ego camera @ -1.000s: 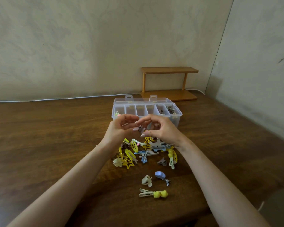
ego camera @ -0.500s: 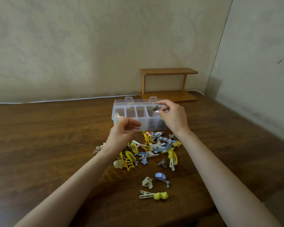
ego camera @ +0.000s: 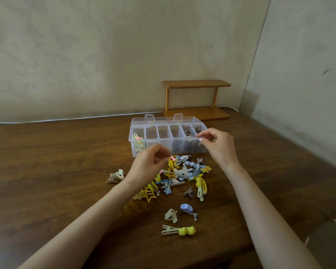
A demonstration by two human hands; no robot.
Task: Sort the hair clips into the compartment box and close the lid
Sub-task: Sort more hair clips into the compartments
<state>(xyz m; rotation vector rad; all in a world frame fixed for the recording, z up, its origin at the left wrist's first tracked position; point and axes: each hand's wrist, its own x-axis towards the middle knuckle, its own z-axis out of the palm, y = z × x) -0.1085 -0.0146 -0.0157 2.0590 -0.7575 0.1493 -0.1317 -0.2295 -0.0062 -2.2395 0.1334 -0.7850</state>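
The left fingers (ego camera: pixel 162 152) are curled, tips at a pink clip (ego camera: pixel 172 157) on the 12 o'clock edge of the pile (ego camera: pixel 182 175); whether they grip it cannot be told. The right fingers (ego camera: pixel 208 135) are curled, thumb and index tips close together at the front rim of the box (ego camera: pixel 163 146), near its right end; whether anything is pinched between them cannot be told. The left hand (ego camera: pixel 149 166) hovers over the pile's 10 o'clock part; the right hand (ego camera: pixel 219 146) sits at its 1 o'clock. The box is clear, its lid (ego camera: pixel 163 120) open behind, and stands on the worktop (ego camera: pixel 66 171) at 12 o'clock of the pile, with bright clips (ego camera: pixel 138 142) in the leftmost compartment and dark clips (ego camera: pixel 188 132) in the two rightmost. Outliers: claw clip (ego camera: pixel 115 176) at 9 o'clock of the pile; white clip (ego camera: pixel 171 215), blue clip (ego camera: pixel 186 208) and yellow-ball clip (ego camera: pixel 179 230) at 6 o'clock. A shelf (ego camera: pixel 196 84) stands at 1 o'clock beyond the box, against the wall (ego camera: pixel 85 55)
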